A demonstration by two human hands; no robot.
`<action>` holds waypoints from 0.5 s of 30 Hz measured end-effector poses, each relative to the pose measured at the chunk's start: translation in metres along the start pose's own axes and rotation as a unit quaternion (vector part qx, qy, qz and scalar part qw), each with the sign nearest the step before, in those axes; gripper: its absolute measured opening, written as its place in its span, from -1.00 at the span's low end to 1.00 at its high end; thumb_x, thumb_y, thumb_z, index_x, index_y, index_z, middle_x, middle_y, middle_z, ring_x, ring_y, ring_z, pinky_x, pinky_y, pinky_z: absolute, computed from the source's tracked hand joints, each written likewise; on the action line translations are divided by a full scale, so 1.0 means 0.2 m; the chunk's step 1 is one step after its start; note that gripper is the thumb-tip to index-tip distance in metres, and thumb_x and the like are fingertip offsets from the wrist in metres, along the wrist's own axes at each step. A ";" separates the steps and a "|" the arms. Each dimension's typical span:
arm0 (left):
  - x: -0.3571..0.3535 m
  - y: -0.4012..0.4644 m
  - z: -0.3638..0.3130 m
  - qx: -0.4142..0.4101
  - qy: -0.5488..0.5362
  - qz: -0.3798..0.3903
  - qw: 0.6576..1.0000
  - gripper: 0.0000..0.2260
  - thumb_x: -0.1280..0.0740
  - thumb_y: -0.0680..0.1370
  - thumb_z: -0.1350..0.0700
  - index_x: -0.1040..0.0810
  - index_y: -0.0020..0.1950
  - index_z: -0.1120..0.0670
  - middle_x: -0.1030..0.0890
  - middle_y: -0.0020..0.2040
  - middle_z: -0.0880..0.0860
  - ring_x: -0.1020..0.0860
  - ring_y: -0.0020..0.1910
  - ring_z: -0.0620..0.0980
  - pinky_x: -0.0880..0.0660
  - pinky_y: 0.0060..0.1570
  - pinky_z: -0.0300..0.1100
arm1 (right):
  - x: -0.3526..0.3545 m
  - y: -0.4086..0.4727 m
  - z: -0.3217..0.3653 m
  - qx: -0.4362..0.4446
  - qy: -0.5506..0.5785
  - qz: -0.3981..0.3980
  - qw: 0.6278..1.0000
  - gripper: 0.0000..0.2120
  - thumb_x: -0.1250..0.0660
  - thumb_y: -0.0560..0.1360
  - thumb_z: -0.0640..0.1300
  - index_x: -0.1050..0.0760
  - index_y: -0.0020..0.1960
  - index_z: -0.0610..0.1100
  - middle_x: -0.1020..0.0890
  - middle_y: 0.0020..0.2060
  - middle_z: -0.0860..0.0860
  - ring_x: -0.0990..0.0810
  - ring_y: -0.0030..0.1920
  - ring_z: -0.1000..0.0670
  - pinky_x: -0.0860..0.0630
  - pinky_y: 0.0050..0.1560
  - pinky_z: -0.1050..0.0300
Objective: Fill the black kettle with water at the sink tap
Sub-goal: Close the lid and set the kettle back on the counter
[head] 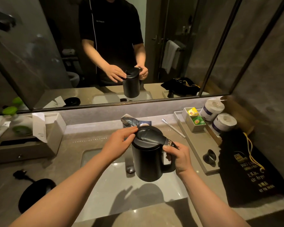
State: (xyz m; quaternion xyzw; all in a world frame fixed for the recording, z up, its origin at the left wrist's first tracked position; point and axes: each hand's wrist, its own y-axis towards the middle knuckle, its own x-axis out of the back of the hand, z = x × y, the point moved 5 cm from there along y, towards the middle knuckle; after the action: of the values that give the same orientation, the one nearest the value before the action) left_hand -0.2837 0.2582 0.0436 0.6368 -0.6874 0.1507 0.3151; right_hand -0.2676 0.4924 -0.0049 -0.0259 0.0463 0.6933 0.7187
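A black kettle (147, 158) hangs upright above the white sink basin (115, 190), just in front of the chrome tap (129, 122). My right hand (179, 157) grips its handle, thumb on top near the lid button. My left hand (121, 141) rests its fingertips on the left edge of the kettle's lid (150, 136), which looks down or only slightly raised. The tap's spout is partly hidden behind my left fingers and the kettle. No water is seen running.
The kettle's round black base (34, 194) with its plug lies on the counter at the left. A grey tray (198, 145) at the right holds tea bags, a toothbrush and a black cup. Toilet rolls (218, 117) and a black hair-dryer bag (247, 167) sit far right. A mirror stands behind.
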 end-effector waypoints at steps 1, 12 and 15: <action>0.02 -0.01 0.01 0.003 -0.001 0.005 1.000 -0.70 -0.29 0.58 0.16 -0.54 0.31 0.02 -0.53 0.31 -0.06 -0.44 0.32 -0.13 -0.28 0.32 -0.25 | -0.02 -0.01 0.00 -0.001 0.000 0.002 1.000 -0.53 -0.49 0.18 0.01 -0.50 -0.32 -0.43 -0.43 -0.45 -0.16 -0.38 -0.47 -0.01 -0.37 -0.46 0.19; 0.22 -0.32 0.19 0.185 -0.264 -0.162 0.933 -0.73 -0.33 0.57 0.06 -0.57 0.28 -0.06 -0.59 0.21 -0.06 -0.52 0.18 -0.07 -0.47 0.19 -0.12 | -0.34 -0.03 0.12 -0.002 0.018 0.104 0.994 -0.79 -0.50 0.17 -0.02 -0.51 -0.44 -0.08 -0.46 -0.54 0.05 -0.39 -0.48 0.05 -0.38 -0.46 0.24; 0.29 -0.40 0.20 0.196 -0.326 -0.173 0.909 -0.77 -0.25 0.61 0.07 -0.69 -0.01 -0.17 -0.70 0.02 -0.09 -0.61 0.08 -0.06 -0.52 0.04 -0.12 | -0.49 -0.04 0.15 0.014 0.018 0.155 0.988 -0.84 -0.50 0.21 -0.03 -0.55 -0.43 -0.05 -0.49 -0.52 0.11 -0.42 -0.47 0.11 -0.41 -0.43 0.28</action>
State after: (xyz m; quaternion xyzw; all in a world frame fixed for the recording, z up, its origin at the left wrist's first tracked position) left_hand -0.2154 0.1771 0.0352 0.8083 -0.5876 0.0099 -0.0364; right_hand -0.2624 0.3980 0.0338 -0.0207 0.0719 0.7954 0.6015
